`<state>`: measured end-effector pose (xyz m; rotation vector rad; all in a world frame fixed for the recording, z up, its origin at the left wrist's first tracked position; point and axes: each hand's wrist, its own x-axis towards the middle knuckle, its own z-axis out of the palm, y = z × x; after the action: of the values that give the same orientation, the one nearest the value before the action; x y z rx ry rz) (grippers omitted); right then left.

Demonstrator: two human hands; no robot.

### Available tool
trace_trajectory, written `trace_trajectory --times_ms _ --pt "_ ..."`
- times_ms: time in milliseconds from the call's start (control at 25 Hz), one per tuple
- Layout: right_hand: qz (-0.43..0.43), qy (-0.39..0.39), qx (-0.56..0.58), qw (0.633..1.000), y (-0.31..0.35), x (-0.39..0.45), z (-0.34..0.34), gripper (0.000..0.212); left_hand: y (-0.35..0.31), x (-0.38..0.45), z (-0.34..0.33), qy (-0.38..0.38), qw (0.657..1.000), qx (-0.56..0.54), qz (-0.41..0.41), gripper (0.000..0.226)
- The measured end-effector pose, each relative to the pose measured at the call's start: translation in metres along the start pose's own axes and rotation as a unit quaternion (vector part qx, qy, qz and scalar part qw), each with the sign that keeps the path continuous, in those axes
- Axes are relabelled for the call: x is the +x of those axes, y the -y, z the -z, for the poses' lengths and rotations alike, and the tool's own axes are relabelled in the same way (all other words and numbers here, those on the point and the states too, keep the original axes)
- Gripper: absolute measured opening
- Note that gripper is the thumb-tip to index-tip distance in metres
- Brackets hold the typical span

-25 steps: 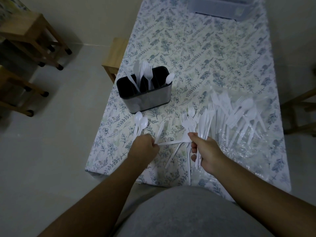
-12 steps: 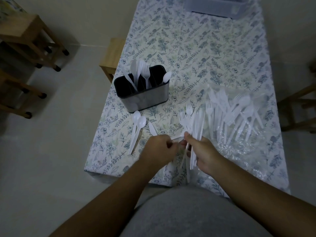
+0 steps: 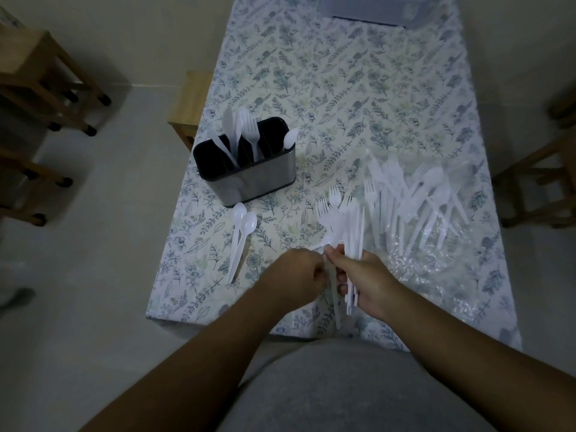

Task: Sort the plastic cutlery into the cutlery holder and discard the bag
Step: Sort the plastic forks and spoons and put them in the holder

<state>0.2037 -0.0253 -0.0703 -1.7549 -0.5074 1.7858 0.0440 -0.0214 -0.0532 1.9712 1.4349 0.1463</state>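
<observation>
Sorting looks barely begun, we judge: our holder stands on the table with only a few knives, forks and one spoon inside. Our right hand clutches a bunch of forks, and our left hand pinches one piece from it. Two spoons lie beside the holder; most cutlery rests on the bag, undiscarded.

cutlery: white | holder: black, silver | tablecloth: pale, leaf-patterned
</observation>
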Motion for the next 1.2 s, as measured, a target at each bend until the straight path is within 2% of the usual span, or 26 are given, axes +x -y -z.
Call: trace_trajectory --times_ms 80,160,240,360,480,600,680,760,800,920,1000,1120,1200 --pt "-0.006 -0.019 0.002 1.000 0.001 0.003 0.004 0.040 -0.003 0.005 -0.009 -0.020 1.000 -0.008 -0.010 0.034" --pt "-0.028 -0.061 0.037 0.997 0.004 0.007 0.012 0.052 0.009 0.007 -0.018 -0.035 0.998 0.002 0.056 0.029" --pt "-0.032 -0.101 0.085 0.991 0.007 0.009 0.021 0.042 0.023 0.004 -0.023 -0.011 0.991 0.044 0.127 0.029" --pt "-0.025 -0.122 0.128 0.984 0.007 0.010 0.025 0.020 0.035 0.002 -0.018 -0.012 0.985 0.056 0.166 0.017" --pt "-0.037 -0.098 0.109 0.989 0.004 0.014 0.024 0.009 0.028 -0.005 -0.010 -0.033 0.986 -0.003 0.164 0.015" --pt "-0.031 -0.010 0.056 0.998 0.004 0.008 0.018 0.018 0.000 -0.010 -0.014 -0.025 0.976 -0.161 0.146 0.012" --pt "-0.009 0.026 -0.010 1.000 0.003 0.003 0.015 0.029 -0.016 -0.006 -0.018 -0.025 0.979 -0.182 0.083 0.012" --pt "0.017 -0.001 -0.037 0.999 0.002 0.004 0.015 0.034 -0.023 -0.002 -0.024 -0.044 0.982 -0.178 0.039 0.016" --pt "0.021 -0.023 -0.036 0.999 0.003 0.006 0.017 0.036 -0.021 0.000 -0.029 -0.056 0.982 -0.173 0.047 0.018" --pt "0.001 -0.074 -0.027 0.997 0.011 0.011 0.030 0.036 -0.014 0.006 -0.038 -0.034 0.990 -0.065 0.116 0.022" --pt "-0.004 -0.069 -0.019 0.997 0.013 0.012 0.035 0.032 -0.003 0.003 -0.039 0.008 0.989 0.012 0.148 0.027" --pt "0.006 -0.064 -0.013 0.998 0.011 0.010 0.035 0.028 0.011 -0.003 -0.032 0.006 0.980 0.030 0.198 0.026" --pt "0.002 -0.064 0.000 0.998 0.010 0.010 0.032 0.027 0.011 -0.002 -0.031 -0.004 0.978 0.042 0.203 0.033"
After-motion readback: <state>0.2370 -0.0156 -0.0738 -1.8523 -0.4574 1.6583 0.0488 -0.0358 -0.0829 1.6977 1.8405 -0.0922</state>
